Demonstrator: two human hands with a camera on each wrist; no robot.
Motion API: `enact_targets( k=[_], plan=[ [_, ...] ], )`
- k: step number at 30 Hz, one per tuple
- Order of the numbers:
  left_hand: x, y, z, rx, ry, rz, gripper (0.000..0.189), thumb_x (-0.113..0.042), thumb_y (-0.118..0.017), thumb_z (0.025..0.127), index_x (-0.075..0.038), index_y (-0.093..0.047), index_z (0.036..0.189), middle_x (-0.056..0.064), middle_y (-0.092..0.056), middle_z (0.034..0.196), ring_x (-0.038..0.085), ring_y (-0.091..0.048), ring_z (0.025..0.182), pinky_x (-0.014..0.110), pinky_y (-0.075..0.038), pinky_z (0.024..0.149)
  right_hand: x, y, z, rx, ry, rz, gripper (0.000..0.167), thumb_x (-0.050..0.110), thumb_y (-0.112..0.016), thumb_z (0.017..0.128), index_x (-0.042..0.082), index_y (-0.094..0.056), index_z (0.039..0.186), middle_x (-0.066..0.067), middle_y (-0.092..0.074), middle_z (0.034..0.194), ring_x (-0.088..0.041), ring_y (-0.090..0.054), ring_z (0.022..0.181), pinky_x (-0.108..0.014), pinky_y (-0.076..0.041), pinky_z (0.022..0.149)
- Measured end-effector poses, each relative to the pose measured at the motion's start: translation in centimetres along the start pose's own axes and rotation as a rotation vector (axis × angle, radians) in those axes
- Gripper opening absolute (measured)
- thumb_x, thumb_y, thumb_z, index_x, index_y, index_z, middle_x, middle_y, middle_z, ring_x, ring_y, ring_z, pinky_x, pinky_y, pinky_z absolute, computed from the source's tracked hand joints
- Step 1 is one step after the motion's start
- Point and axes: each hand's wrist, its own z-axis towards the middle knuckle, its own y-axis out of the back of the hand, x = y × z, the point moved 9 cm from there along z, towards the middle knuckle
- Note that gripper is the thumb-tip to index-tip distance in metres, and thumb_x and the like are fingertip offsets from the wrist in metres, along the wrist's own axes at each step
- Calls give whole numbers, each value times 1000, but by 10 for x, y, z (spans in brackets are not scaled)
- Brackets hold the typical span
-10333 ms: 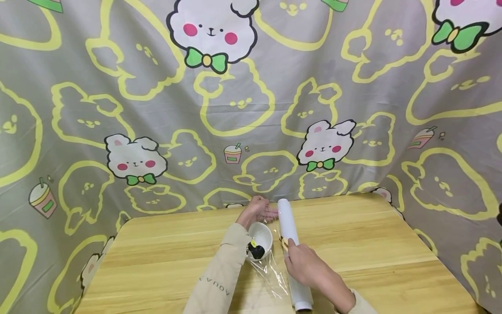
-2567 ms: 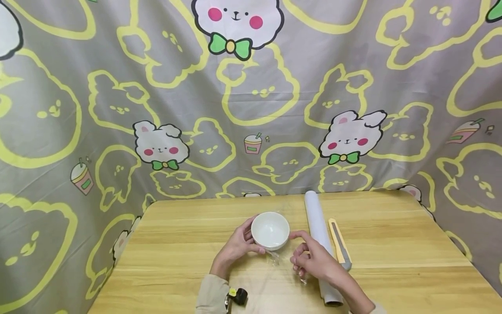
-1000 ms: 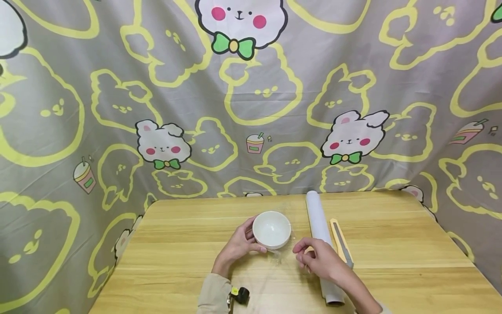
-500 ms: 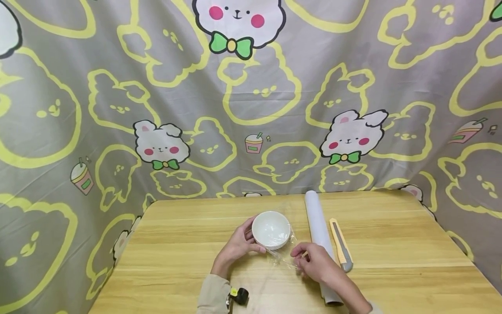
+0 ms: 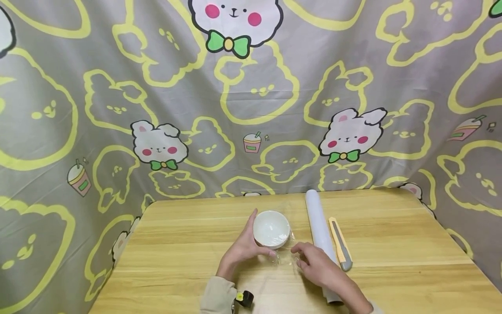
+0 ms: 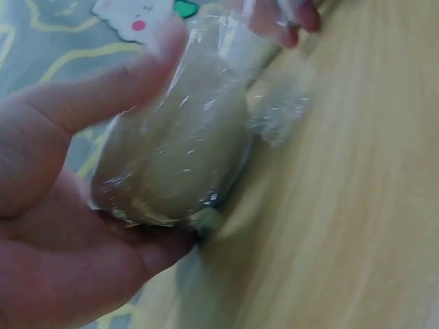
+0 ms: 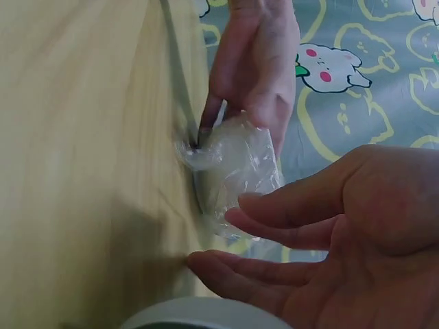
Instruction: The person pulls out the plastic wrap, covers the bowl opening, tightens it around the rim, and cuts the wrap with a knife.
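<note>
A small white bowl (image 5: 271, 229) has clear cling film (image 5: 292, 242) over it, with loose crumpled film along its right and front. My left hand (image 5: 244, 246) holds the bowl from the left, one finger up along its side and the thumb at the front. In the left wrist view, fingers of my left hand (image 6: 75, 253) lie beneath the film-covered bowl (image 6: 185, 151). My right hand (image 5: 315, 264) is at the film's right edge, fingers loosely bent. No clear pinch shows in the right wrist view, where its fingertips (image 7: 250, 204) overlap the film (image 7: 257, 164).
Right of the bowl lies a long white roll of cling film (image 5: 317, 218), partly under my right forearm. A yellow and grey utility knife (image 5: 340, 244) lies beyond it on the wooden table (image 5: 188, 244). A patterned curtain (image 5: 266, 131) hangs behind.
Ten seconds ago the right hand held the knife by the roll; now the knife lies on the table. Just now the left hand's fingers spread and shifted along the bowl, and the right hand let film drop.
</note>
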Motion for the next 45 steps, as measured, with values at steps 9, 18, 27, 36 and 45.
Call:
enact_targets(
  k=[9, 18, 27, 36, 45],
  plan=[
    [1, 2, 0, -52, -16, 19, 121, -3, -96, 64, 1, -19, 157, 28, -43, 149, 45, -50, 132, 61, -35, 115, -3, 27, -5, -74, 20, 0, 26, -12, -57, 87, 6, -52, 105, -14, -66, 102, -24, -65, 91, -34, -55, 73],
    [3, 2, 1, -59, -40, -11, 113, 1, -96, 62, -2, -30, 153, 24, -47, 147, 41, -52, 131, 60, -37, 114, -12, 38, -5, -85, -76, 78, 19, 0, -58, 99, -1, -58, 118, -15, -69, 110, -28, -69, 95, -40, -59, 77],
    [2, 3, 1, -60, -40, -37, 113, 1, -97, 61, -3, -32, 153, 23, -47, 147, 41, -51, 132, 60, -36, 115, -30, 27, 37, 0, -273, 458, 59, 21, -49, 109, -19, -28, 148, -31, -60, 121, -37, -66, 103, -42, -62, 78],
    [3, 4, 0, -65, -44, -22, 113, 1, -97, 61, -2, -32, 153, 24, -49, 146, 41, -52, 131, 59, -37, 114, -48, 4, 73, 93, -401, 807, 53, 13, -48, 108, -18, -30, 147, -9, -59, 90, -14, -59, 77, -25, -59, 68],
    [3, 5, -1, -64, -40, -24, 114, 2, -97, 60, -1, -31, 154, 23, -48, 147, 41, -50, 132, 60, -35, 115, -55, 9, 76, -15, -431, 833, 36, 3, -56, 102, -15, -52, 132, -7, -63, 83, -13, -61, 72, -26, -60, 66]
  ],
)
